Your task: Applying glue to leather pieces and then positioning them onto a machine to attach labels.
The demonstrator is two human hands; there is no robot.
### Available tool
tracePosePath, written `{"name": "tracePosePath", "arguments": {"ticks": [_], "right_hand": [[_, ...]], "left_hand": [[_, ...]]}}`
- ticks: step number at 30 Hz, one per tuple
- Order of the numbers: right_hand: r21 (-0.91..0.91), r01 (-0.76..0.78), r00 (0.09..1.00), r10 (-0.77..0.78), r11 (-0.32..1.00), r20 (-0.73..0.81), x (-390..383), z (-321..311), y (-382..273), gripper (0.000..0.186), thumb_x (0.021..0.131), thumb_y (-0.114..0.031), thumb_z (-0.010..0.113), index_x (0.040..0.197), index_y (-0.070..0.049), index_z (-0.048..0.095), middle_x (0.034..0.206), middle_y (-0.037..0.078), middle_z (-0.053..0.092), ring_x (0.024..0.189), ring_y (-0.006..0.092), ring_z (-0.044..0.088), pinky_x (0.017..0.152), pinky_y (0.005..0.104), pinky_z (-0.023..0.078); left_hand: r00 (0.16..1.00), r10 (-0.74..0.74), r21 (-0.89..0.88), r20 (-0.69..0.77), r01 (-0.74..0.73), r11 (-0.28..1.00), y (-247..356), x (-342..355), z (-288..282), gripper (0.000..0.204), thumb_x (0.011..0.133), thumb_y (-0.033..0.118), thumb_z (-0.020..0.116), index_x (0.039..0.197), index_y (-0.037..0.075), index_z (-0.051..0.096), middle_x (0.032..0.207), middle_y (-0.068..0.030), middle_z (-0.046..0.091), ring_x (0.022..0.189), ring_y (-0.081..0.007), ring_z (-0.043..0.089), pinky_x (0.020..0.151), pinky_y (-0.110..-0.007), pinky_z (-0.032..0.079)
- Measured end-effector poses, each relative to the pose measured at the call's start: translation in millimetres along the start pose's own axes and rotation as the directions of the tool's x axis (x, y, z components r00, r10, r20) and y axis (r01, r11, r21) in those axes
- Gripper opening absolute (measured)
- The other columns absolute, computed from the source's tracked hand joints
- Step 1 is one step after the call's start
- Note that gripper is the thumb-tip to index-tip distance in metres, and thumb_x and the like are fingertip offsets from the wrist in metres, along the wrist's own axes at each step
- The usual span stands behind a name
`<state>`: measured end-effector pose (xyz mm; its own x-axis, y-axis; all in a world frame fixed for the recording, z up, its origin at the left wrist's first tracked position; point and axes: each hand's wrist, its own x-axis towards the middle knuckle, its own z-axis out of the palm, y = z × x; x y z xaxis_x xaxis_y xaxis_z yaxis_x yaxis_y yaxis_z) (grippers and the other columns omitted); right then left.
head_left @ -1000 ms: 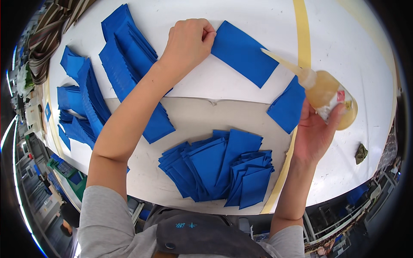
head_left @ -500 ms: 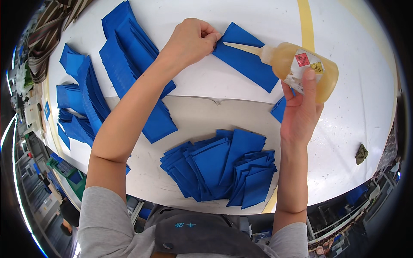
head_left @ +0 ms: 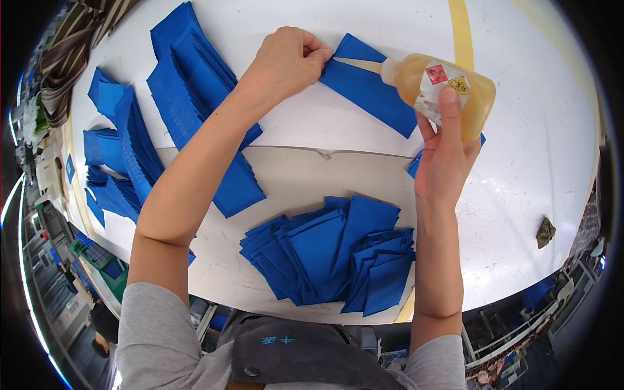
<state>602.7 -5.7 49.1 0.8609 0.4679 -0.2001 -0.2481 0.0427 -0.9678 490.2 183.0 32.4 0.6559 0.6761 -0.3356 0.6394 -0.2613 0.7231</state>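
In the head view, beyond the pile (head_left: 325, 253), the cloth (head_left: 370, 97) is pinched at its left end by the left hand (head_left: 283, 65); the bottle (head_left: 426, 81) is gripped by the right hand (head_left: 445, 153). The nozzle (head_left: 357, 64) is best steadied low, with light squeezing.

My cloth (head_left: 374, 97) was plain blue, my bottle (head_left: 429, 83) amber, my sleeves (head_left: 156, 325) grey, the desk (head_left: 520, 169) white, the straps (head_left: 67, 58) striped brown.

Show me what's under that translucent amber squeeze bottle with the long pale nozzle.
Under the nozzle of the bottle is a flat blue fabric rectangle. More blue fabric shows on both sides of the bare right hand. The bottle and hand hide whatever else lies there.
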Motion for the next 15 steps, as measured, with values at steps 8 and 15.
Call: {"name": "tracePosePath", "arguments": {"ticks": [8,15], "right_hand": [[-0.019,0.000,1.000,0.000,1.000,-0.003,1.3,0.8,3.4,0.053,0.092,-0.034,0.076,0.126,0.002,0.059,0.122,0.013,0.063,0.114,0.0208,0.064,0.098,0.0353,0.056],[-0.064,0.021,1.000,-0.021,0.998,-0.004,-0.1,-1.0,9.7,0.046,0.094,-0.030,0.073,0.125,0.002,0.060,0.117,0.014,0.065,0.111,0.0208,0.065,0.095,0.0346,0.057]], "left_hand": [[1.000,-0.008,-0.034,-0.003,0.008,0.999,4.5,-2.3,-0.6,0.024,0.096,0.018,0.061,0.087,-0.003,0.070,0.066,-0.0044,0.064,0.060,-0.0108,0.059,0.060,-0.027,0.048],[1.000,-0.007,-0.044,-0.006,0.007,0.999,4.6,-2.6,0.0,0.024,0.096,0.018,0.061,0.089,-0.003,0.070,0.066,-0.0046,0.064,0.060,-0.0106,0.060,0.060,-0.026,0.049]]}}
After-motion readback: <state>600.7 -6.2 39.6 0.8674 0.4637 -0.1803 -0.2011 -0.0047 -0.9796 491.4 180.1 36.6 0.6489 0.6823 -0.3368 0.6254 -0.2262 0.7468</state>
